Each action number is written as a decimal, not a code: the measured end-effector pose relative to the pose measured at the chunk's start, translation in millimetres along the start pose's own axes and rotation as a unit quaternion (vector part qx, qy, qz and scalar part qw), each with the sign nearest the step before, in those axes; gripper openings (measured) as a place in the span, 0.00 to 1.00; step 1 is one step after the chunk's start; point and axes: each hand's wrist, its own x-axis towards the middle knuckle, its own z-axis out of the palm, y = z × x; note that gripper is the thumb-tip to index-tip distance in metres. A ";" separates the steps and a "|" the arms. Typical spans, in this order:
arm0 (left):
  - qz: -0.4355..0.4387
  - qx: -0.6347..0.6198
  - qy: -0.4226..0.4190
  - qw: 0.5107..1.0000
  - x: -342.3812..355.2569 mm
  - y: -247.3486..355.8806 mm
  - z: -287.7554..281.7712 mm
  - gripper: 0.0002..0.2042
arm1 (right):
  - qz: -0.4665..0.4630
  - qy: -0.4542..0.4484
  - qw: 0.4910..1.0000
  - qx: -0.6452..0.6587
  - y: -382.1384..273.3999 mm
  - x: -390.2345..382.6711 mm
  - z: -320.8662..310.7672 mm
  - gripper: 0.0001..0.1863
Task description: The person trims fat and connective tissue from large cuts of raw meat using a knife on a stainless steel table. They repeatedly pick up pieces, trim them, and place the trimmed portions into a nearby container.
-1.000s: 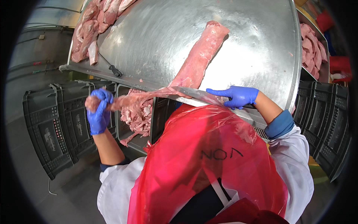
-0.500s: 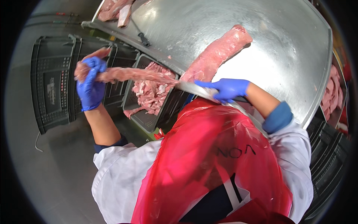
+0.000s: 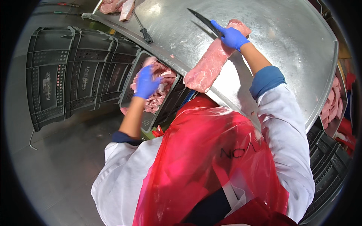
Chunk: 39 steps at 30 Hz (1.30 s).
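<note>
My right hand (image 3: pixel 232 37), in a blue glove, is closed round a knife, its dark blade (image 3: pixel 203 20) pointing to the far left. The handle is mostly hidden in the grip. This hand is over the far part of a long pink piece of meat (image 3: pixel 209 66) lying on the metal table (image 3: pixel 298 49). The near end of the piece reaches the table edge. My left hand (image 3: pixel 147 83), also gloved and blurred by motion, is over a dark crate (image 3: pixel 150 119) of meat trimmings (image 3: pixel 152 105). Its thumb stands apart from the fingers. A pale pink blur shows at the fingertips.
A sharpening steel with a black handle (image 3: pixel 146 35) lies near the table's left edge, close to more meat pieces (image 3: pixel 117 8). Dark plastic crates (image 3: pixel 49 81) stand at the left. At the far right are a container of meat (image 3: pixel 332 101) and another dark crate (image 3: pixel 328 162).
My left hand has swung right over the crate, and the long meat strip no longer stretches from it. My right hand has moved the knife up and away, over the far part of the meat.
</note>
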 end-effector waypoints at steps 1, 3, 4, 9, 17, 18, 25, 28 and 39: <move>-0.050 -0.107 -0.069 0.991 24.2 54.0 23.3 0.34 | 0.015 0.029 0.999 0.039 14.6 3.9 12.9 0.46; 0.068 -0.016 -0.053 0.996 39.4 123.0 76.3 0.37 | 0.031 0.067 0.997 0.004 31.6 -1.4 9.2 0.46; 0.077 -0.013 -0.084 0.993 50.5 147.0 89.9 0.37 | 0.042 0.087 0.995 -0.016 45.8 -6.6 5.4 0.46; 0.187 0.119 -0.121 0.968 119.3 129.8 143.3 0.37 | 0.148 -0.025 0.988 -0.028 113.5 -56.5 -29.5 0.39; 0.098 0.112 -0.029 0.988 213.7 111.3 184.3 0.35 | 0.249 0.117 0.953 0.127 122.2 -154.0 -25.5 0.44; 0.093 0.057 -0.040 0.993 206.0 113.4 191.3 0.35 | 0.273 0.118 0.944 0.142 113.2 -166.3 -24.8 0.44; 0.105 -0.173 -0.016 0.979 137.0 108.0 194.1 0.32 | 0.295 0.053 0.944 0.138 67.6 -205.4 -26.4 0.45; 0.079 -0.233 -0.003 0.969 127.4 101.0 186.0 0.30 | 0.287 -0.014 0.957 0.035 43.4 -173.7 -47.0 0.44; 0.012 -0.354 0.074 0.932 98.9 63.9 184.3 0.26 | 0.246 -0.096 0.963 -0.057 29.7 -204.5 -54.0 0.44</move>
